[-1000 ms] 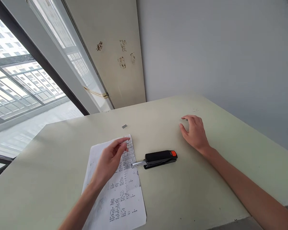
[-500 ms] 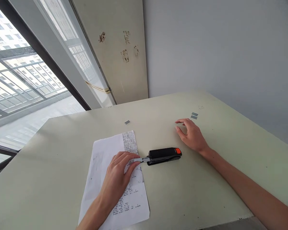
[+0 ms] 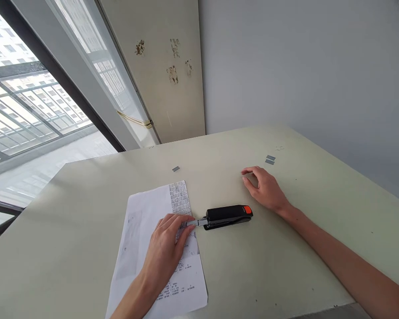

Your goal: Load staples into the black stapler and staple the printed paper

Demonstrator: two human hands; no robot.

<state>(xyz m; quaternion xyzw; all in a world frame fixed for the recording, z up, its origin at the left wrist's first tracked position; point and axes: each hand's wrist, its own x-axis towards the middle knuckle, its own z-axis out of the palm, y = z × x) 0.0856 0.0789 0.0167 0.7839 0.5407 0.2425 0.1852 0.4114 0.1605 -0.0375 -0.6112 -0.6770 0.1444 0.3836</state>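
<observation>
A black stapler [image 3: 228,213] with an orange-red button at its right end lies on the table, its metal staple tray [image 3: 202,221] sticking out to the left. My left hand [image 3: 168,239] pinches the end of that tray between thumb and fingers, resting over the printed papers [image 3: 146,212]. Whether staples lie in the tray is hidden by the fingers. My right hand [image 3: 264,188] rests on the table beyond the stapler's right end, fingers loosely curved and thumb apart from them. Nothing shows in it.
Two grey staple strips [image 3: 270,160] lie on the table beyond my right hand. Another short strip [image 3: 176,169] lies past the papers' top edge. The pale table [image 3: 302,248] meets a grey wall [image 3: 286,66] at the right; a window [image 3: 36,97] stands at the left.
My left hand has shifted very slightly to the right, still at the tray. The right hand's thumb and index finger have come a little closer together. The stapler stays nearly in place.
</observation>
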